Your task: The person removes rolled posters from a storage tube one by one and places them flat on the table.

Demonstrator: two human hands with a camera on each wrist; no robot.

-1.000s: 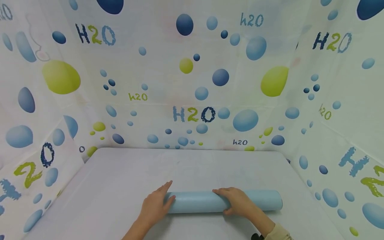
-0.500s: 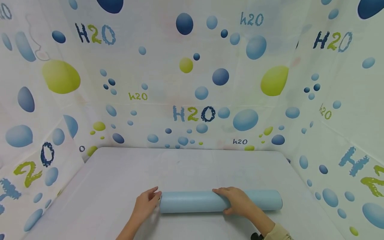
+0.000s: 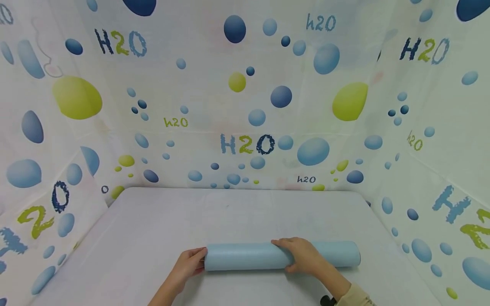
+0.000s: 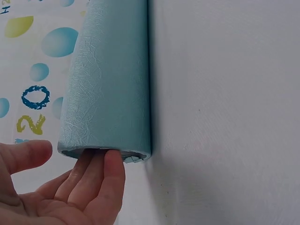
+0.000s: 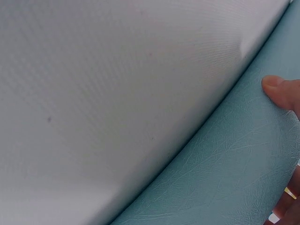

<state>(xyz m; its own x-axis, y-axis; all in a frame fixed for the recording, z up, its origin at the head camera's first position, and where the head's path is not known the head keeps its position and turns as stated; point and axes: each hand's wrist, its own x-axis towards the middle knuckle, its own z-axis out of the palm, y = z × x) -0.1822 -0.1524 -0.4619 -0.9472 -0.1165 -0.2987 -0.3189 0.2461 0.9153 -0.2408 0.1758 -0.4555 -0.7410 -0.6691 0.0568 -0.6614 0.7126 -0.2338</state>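
Note:
A light-blue roll of textured sheet (image 3: 245,256) lies crosswise on the white table. At its left end is my left hand (image 3: 185,265). In the left wrist view the fingers (image 4: 89,180) of that hand reach into the hollow end of the roll (image 4: 110,84), while its thumb (image 4: 30,154) stands off to the side. My right hand (image 3: 302,257) grips the roll right of its middle. The thumb (image 5: 283,91) presses on the near side in the right wrist view, and the other fingers come round the far side. The inside of the roll hides the left fingertips.
White table surface (image 3: 153,229) stretches behind and in front of the roll. Sheeting printed with bubbles and H2O lettering (image 3: 206,85) hangs at the back and both sides. A small black object (image 3: 327,301) shows at the bottom edge beside the right sleeve (image 3: 354,296).
My left hand has slid left off the roll's top, and its fingers have gone into the left end. My right hand keeps its grip, and the roll stays in place.

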